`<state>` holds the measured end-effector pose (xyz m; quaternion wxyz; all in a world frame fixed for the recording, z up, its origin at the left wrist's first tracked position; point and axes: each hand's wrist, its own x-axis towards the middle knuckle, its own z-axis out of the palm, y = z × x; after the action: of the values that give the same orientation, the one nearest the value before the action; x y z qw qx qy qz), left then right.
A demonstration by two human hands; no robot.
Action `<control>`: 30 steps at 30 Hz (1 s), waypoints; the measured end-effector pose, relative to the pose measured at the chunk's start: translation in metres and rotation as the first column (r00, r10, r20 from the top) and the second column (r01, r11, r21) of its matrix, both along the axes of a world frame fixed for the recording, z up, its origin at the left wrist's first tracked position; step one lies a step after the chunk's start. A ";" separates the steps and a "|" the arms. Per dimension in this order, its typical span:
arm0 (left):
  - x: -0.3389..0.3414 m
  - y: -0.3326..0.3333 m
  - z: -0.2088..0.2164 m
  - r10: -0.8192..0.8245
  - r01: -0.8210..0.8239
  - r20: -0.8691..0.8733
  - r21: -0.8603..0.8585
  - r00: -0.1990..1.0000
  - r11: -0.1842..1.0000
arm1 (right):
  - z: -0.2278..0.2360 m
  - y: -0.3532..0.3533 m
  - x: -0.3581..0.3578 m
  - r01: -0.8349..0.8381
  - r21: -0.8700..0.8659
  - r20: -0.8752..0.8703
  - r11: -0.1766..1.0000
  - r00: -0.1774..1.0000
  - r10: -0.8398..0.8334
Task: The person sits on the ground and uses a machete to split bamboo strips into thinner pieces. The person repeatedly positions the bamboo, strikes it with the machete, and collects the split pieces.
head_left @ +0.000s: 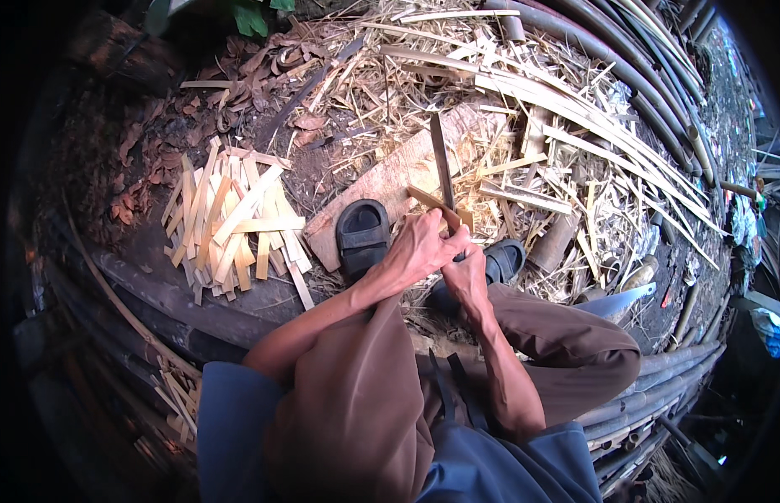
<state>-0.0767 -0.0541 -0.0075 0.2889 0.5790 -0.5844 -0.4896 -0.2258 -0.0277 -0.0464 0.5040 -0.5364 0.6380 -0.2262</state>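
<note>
Just ahead of the left grip [418,249]: strip [426,198], long axis slanting far-left to near-right, near end at the fingers. Left grip closed on it, no gap visible. Right grip [467,275], close behind and right, closed on the knife [441,155]; handle mostly hidden. Knife points away from the right grip, blade crossing the strip just past the left fingertips. Key relation, my read: the angle between blade and strip at that crossing. Left is the nearer hand to the strip. Can't tell if the edge touches. Past both grips: board [390,173], slanting. Right of the right grip, apart: saw [614,303]. Well left of the left grip: slat pile [243,207]. Farthest, ahead-right: long splits [574,107].
</note>
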 end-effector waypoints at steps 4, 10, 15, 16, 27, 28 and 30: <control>-0.005 0.001 0.000 0.013 -0.015 -0.022 -0.108 1.000 0.994 | 0.007 -0.008 -0.005 -0.034 0.074 -0.042 0.997 0.998 0.037; -0.004 0.006 -0.016 -0.090 0.143 0.143 -0.420 0.986 0.896 | 0.013 -0.016 -0.004 -0.087 0.100 -0.098 0.991 0.991 0.096; -0.005 0.005 -0.012 -0.077 0.427 0.527 -0.583 0.846 0.692 | 0.013 -0.019 -0.004 -0.106 0.035 -0.095 0.994 0.989 0.109; -0.011 0.001 -0.005 -0.105 0.453 0.533 -0.581 0.840 0.676 | 0.020 -0.021 -0.010 -0.098 0.021 -0.137 0.995 0.986 0.100; -0.010 0.009 0.001 -0.282 0.505 0.482 -0.434 0.830 0.746 | 0.015 -0.020 -0.015 -0.324 -0.033 -0.204 0.945 0.928 0.311; -0.011 0.009 0.001 -0.313 0.498 0.442 -0.401 0.840 0.769 | 0.016 -0.020 -0.018 -0.366 -0.021 -0.212 0.930 0.911 0.354; -0.013 0.008 0.002 -0.265 0.516 0.502 -0.468 0.823 0.717 | 0.003 -0.017 -0.024 -0.299 -0.022 -0.156 0.954 0.944 0.292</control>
<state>-0.0901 -0.0458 -0.0050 0.2141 0.4082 -0.8629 -0.2071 -0.2497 -0.0452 -0.0430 0.4701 -0.6528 0.5815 -0.1212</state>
